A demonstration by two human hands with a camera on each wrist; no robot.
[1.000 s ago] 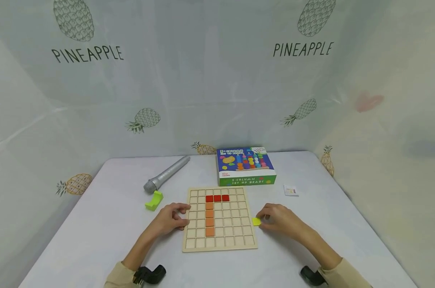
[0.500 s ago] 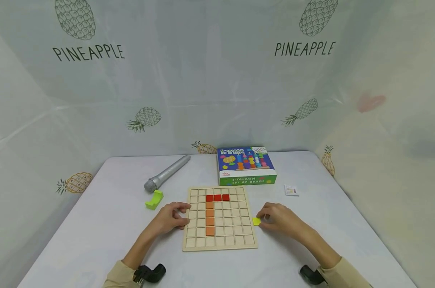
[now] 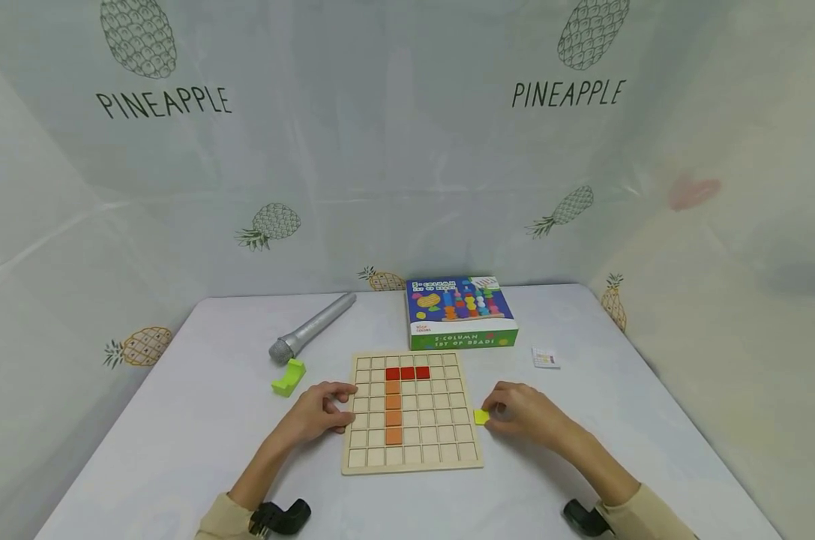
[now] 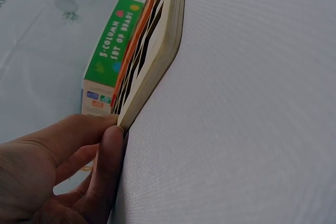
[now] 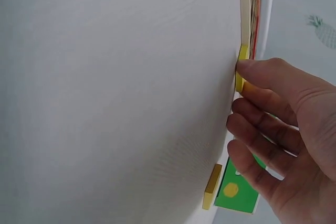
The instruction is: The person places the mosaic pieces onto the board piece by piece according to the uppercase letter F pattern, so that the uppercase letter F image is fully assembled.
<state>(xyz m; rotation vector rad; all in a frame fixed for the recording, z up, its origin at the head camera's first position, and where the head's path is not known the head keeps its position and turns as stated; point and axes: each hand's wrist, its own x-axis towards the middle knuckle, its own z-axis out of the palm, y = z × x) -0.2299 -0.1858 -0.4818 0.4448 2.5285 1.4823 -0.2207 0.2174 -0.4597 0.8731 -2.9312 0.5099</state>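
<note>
A wooden grid board (image 3: 430, 454) lies on the table, with 3 red tiles (image 3: 408, 373) in a row and several orange tiles (image 3: 394, 436) in a column below the leftmost red one. My left hand (image 3: 317, 409) touches the board's left edge, its index fingertip and thumb tip set apart along the rim. Just off the right edge, my right hand (image 3: 525, 411) pinches a yellow tile (image 3: 480, 417) between thumb and index finger. In the right wrist view that tile (image 5: 242, 53) stays low by the tabletop, one end close to the board's edge; the other fingers are loosely bent.
Behind the board stands a green and blue bead-set box (image 3: 462, 315). A silver microphone (image 3: 313, 328) and a light-green curved block (image 3: 289, 377) lie at the back left. To the right is a small white printed square (image 3: 545, 358). A pineapple-print curtain (image 3: 380, 150) hangs behind the table.
</note>
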